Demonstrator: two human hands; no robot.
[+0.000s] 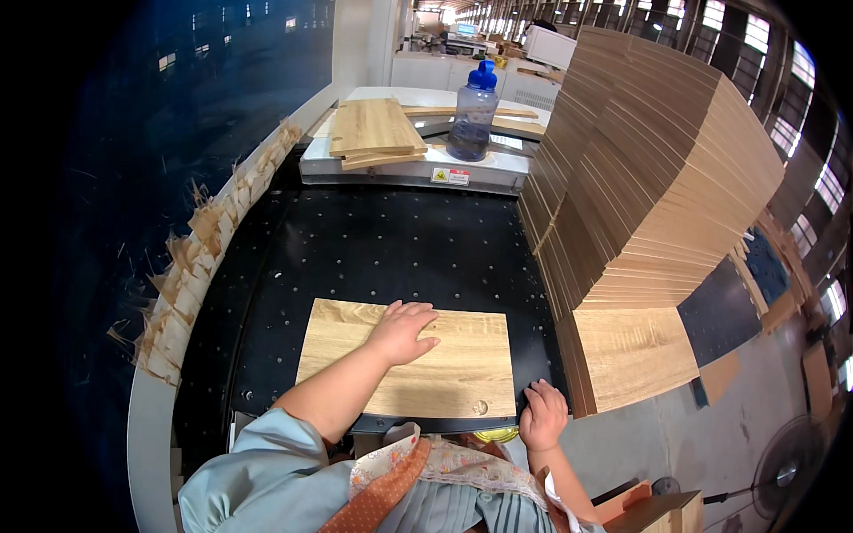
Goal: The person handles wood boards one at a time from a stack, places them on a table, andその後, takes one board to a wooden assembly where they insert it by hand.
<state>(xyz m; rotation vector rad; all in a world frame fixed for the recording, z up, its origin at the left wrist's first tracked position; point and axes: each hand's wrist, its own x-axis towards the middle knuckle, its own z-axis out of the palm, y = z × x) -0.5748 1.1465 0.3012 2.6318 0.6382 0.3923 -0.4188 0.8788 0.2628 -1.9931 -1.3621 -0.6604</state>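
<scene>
The wood-grain board (pixel 453 373) lay along the near edge of the black table (pixel 382 240). The left hand (pixel 402 334) rested on it, fingers open; the right hand (pixel 544 417) curled at the near right corner, its grip unclear.

Your left hand (pixel 404 332) lay spread on a wood-grain board (pixel 444 380), palm down near its far edge, and the board rested flat on a black table (pixel 400 235) dotted with small round studs or holes. Your right hand (pixel 544 416) was at the table's near right corner, fingers bent, just beside the board and apart from it. To your right rose a tall stack of boards (pixel 613 178). Beyond the table, a blue-capped bottle (pixel 473 120) stood upright on a white platform (pixel 373 172), near a few loose boards (pixel 375 127). Torn brown scraps (pixel 209 229) lined the panel edge at your left.
</scene>
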